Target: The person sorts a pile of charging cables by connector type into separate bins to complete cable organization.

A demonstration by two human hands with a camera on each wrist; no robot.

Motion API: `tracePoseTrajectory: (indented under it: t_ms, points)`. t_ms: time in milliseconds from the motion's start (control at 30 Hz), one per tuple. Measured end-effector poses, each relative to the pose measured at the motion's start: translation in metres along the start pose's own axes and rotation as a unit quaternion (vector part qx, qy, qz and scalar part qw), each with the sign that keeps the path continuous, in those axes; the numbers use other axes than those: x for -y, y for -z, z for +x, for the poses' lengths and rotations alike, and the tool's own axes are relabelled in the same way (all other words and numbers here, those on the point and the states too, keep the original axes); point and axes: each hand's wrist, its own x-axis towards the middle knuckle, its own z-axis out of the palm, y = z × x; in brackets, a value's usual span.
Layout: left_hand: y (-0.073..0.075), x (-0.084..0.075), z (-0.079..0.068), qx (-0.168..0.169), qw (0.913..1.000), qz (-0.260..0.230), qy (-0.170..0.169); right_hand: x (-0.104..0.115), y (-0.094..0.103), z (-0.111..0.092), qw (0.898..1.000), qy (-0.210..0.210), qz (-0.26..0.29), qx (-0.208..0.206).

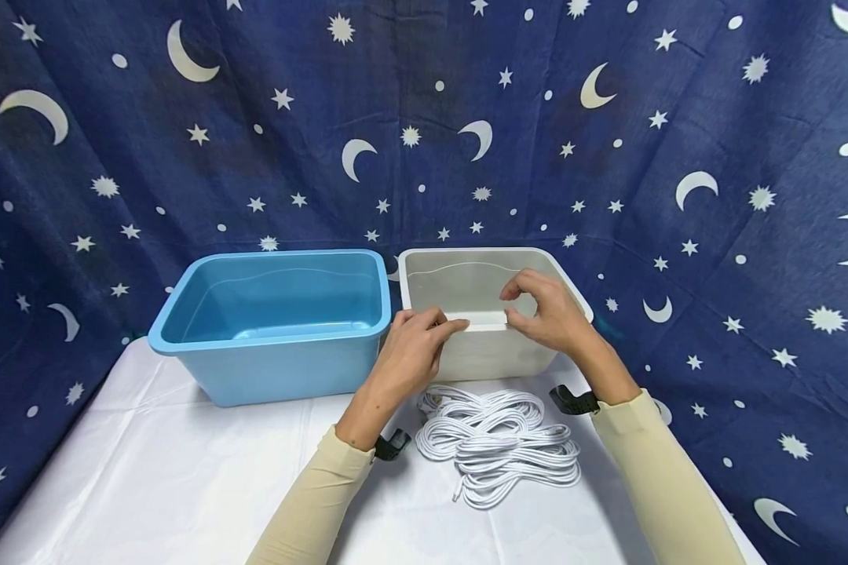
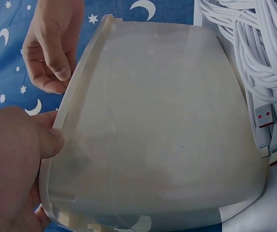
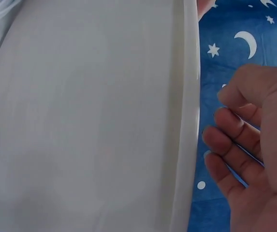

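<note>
We judge that the step in hand is a steadying or adjusting of the white bin [image 1: 495, 353] by its near rim: the left hand [image 1: 411, 345] grips that edge with thumb and bent fingers, while the right hand [image 1: 546, 315] hovers just beside it, thumb and fingers curved towards each other around a gap that holds nothing. The two hands are apart, and in the right wrist view we see the right one clear of the rim.

We find the white cables [image 1: 505, 443] coiled in looped bundles on the table [image 1: 184, 471], just in front of the white bin and between the forearms; near its wall we make out a USB plug [image 2: 264, 116], red inside, and slimmer connectors [image 2: 276, 153]. To our mind the next move calls for the left fingers to loosen from the rim, and any reach for the cables should take a whole bundle, so that no end trails.

As for the containers, the blue bin [image 1: 290, 365] stands to the left, near the white one, and we see only bare walls and floor inside it. In the white bin we see nothing on the floor that shows; the near part is hidden, so there we cannot tell
</note>
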Motion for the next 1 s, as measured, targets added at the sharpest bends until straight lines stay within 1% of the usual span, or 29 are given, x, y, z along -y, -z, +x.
tracePoseTrajectory:
  t_ms: [233,367,500,700,867,1000]
  points:
    - [-0.001,0.001,0.0,-0.002,1.0,-0.001,-0.002,0.009,0.0,-0.005,1.0,0.027,0.003,-0.015]
    - [-0.001,0.0,0.0,0.003,1.0,-0.005,0.002,0.014,0.002,-0.012,0.999,0.033,0.004,-0.032]
    - [0.0,0.0,0.0,0.002,1.0,-0.007,0.005,0.019,0.003,-0.021,0.999,0.029,-0.001,-0.04]
    - [0.0,0.0,-0.001,-0.002,1.0,-0.008,0.0,0.027,0.001,-0.039,0.999,0.025,-0.004,-0.045]
    - [-0.001,0.0,0.0,-0.007,1.0,-0.006,0.003,0.029,-0.003,-0.054,0.999,0.012,0.007,-0.039]
    - [-0.001,0.001,0.0,-0.003,1.0,-0.006,0.001,0.03,-0.005,-0.064,0.999,0.002,-0.001,-0.038]
